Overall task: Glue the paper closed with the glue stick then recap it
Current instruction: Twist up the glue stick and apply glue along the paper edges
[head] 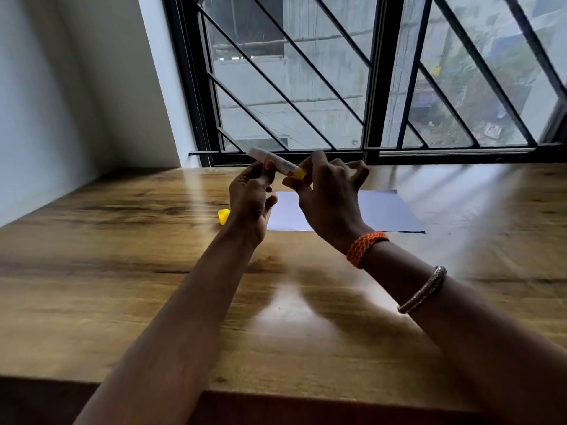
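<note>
A white glue stick is held tilted in the air above the table, its uncapped end pointing up and left. My left hand grips the middle of its body. My right hand pinches the yellow base knob at its lower right end. The yellow cap lies on its side on the wooden table, just left of my left wrist. A white sheet of paper lies flat behind my hands, partly hidden by them.
A barred window stands right behind the table's far edge. A white wall closes the left side. The table's near edge runs below my forearms. My right wrist carries an orange band and a metal bangle.
</note>
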### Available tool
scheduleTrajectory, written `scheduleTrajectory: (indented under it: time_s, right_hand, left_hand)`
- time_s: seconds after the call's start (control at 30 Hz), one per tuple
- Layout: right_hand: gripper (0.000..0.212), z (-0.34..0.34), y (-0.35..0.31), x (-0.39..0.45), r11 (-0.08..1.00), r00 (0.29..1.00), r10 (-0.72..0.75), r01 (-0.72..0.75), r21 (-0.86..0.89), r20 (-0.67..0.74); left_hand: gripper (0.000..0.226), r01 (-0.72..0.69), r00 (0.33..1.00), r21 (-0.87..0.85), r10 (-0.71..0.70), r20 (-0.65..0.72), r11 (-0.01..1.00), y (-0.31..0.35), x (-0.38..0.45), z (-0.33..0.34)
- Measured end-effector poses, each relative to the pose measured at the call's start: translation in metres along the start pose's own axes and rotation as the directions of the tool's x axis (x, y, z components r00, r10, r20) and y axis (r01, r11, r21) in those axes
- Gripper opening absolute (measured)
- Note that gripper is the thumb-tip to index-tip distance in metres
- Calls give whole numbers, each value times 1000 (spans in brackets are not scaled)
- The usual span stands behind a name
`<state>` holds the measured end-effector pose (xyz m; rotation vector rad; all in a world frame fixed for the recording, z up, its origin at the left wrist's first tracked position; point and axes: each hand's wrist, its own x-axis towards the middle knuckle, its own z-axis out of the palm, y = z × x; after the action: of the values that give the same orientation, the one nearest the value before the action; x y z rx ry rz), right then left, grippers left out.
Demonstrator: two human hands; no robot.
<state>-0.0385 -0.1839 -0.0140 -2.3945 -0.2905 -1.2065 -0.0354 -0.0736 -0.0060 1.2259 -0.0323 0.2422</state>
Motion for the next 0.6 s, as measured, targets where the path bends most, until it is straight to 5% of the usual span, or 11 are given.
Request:
scheduleTrajectory:
  time_s: [0.1,0.2,0.23,0.3,0.37,0.47,0.6]
  right_hand:
    - [27,1,0,0,995,989,-43,30,93,142]
    - [38,-1,-5,3,949,939,81,-175,262,334]
    - [44,-2,-5,5,866,897,162,-329,377,411]
    - [45,-4,-6,9,501,762,276,-634,588,586]
    - [37,-6,-6,8,258,680,291,-733,630,673]
    - [43,-3,-6,5,263,676,304,-737,623,671]
    - [30,0,1,6,50,675,209,-730,681,708]
  left_hand:
    - [13,15,1000,-8,-15,25,1000,0,3,-2]
    - [14,20,997,-11,-19,70,1000,0,4,-3]
    - [14,21,996,-7,-20,84,1000,0,4,-3]
    - [14,19,994,2,-19,107,1000,-1,4,-3]
    - [15,2,992,19,-4,123,1000,-2,2,-2]
    - [16,-53,989,77,41,143,996,-7,0,1]
    - [6,-66,993,140,51,108,988,-11,2,2]
